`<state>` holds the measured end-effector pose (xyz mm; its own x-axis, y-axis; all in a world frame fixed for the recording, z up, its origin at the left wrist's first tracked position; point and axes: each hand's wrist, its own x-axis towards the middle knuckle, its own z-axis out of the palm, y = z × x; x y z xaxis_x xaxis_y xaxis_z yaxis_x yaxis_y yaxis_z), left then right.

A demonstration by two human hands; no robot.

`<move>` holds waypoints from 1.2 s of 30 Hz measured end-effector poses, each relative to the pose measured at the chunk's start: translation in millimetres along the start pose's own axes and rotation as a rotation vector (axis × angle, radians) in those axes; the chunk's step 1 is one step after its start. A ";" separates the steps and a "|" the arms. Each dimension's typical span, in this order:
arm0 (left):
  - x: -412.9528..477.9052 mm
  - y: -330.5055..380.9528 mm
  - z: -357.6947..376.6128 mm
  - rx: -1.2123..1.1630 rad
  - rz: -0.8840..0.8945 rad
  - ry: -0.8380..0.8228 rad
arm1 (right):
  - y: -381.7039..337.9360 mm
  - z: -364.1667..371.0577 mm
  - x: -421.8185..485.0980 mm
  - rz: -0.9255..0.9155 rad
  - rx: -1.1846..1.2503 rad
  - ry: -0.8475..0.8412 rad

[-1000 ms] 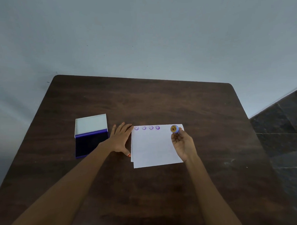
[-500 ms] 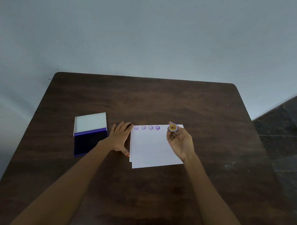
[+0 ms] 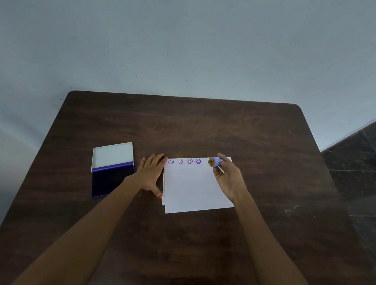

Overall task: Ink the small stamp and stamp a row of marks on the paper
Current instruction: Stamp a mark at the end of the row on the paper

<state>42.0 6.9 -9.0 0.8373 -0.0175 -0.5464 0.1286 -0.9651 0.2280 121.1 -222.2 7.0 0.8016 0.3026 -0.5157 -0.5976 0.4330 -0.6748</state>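
Dark wooden table [image 3: 205, 126] fills most of the view and stands against a pale wall [image 3: 187, 45]. White paper [image 3: 193, 190], a few loosely stacked sheets, lies near the table's middle, and four purple smiley marks [image 3: 184, 161] run in a row along its far edge, from the left corner toward the right. Open ink pad case [image 3: 112, 169] sits well to the left of the paper; its near half holds the dark blue pad [image 3: 111, 180], and its white lid [image 3: 113, 153] lies folded back on the far side. Left hand [image 3: 152, 175] rests flat on the table with fingers spread, grasping nothing, its fingertips and thumb at the paper's left edge. Right hand [image 3: 228, 178] pinches the small stamp [image 3: 214, 161] between thumb and fingers above the paper's far right part, just right of the last mark. Its short blue barrel lies roughly level, long axis left to right, with the round yellow end turned left toward the marks.
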 end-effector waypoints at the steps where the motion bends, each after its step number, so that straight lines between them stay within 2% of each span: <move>1: -0.1 0.6 -0.6 -0.011 0.002 -0.007 | -0.7 0.1 2.0 -0.052 -0.086 0.030; 7: 0.1 0.1 -2.4 -0.091 0.027 -0.065 | -4.4 -2.2 14.0 -0.319 -0.865 0.205; 11: 2.7 -0.8 -0.3 -0.160 0.021 -0.043 | -6.0 3.1 21.5 -0.423 -1.149 0.203; 20: 6.0 -6.9 11.4 -0.190 0.029 0.049 | 2.0 14.8 27.1 -0.516 -1.301 0.119; 36: 7.7 -8.1 13.2 -0.196 0.025 0.060 | 8.7 21.1 16.9 -0.579 -1.418 0.107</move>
<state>40.4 11.1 -25.7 0.8712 -0.0196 -0.4906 0.2030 -0.8954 0.3963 129.8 -195.4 3.6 0.9552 0.2960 -0.0057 0.2105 -0.6926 -0.6899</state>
